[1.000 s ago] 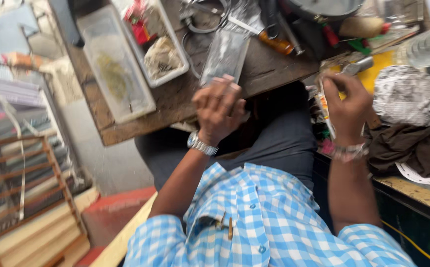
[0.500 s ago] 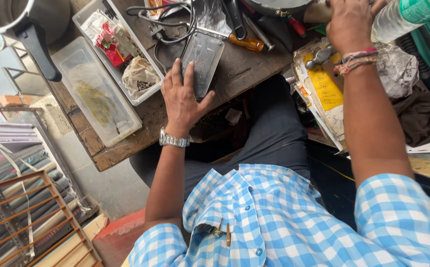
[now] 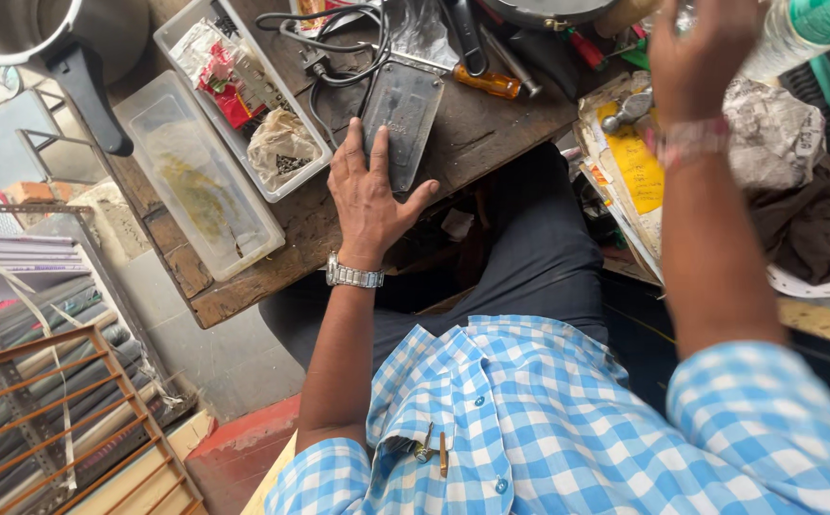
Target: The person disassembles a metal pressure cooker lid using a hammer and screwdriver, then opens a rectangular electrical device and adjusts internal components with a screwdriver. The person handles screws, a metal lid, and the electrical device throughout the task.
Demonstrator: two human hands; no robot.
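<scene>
Head view, reading from the left: a steel pot with a black handle (image 3: pixel 91 91) hangs over the corner of a worn wooden workbench (image 3: pixel 243 277), beside two clear plastic trays (image 3: pixel 200 181), one nearly bare and one stuffed with wrappers and crumpled paper. Next comes the left hand (image 3: pixel 369 195), wearing a metal wristwatch (image 3: pixel 354 276), fingers spread and laid flat on the lower part of a dark rectangular metal plate (image 3: pixel 403 119) that rests on the bench near its front edge. That plate looks stiff, flat and fairly heavy, with a dull, slightly slick face; it would likely be best taken by its long edges, not its surface. Behind it lie a black cable (image 3: pixel 338 48) and an orange-handled screwdriver (image 3: pixel 487 83). Further right, the right hand (image 3: pixel 696 57) is raised by a clear bottle (image 3: pixel 796 33), blurred, so I cannot tell its grip. The bench is scarred and crowded, with papers and cloth heaped at the right, in a cramped workshop.
</scene>
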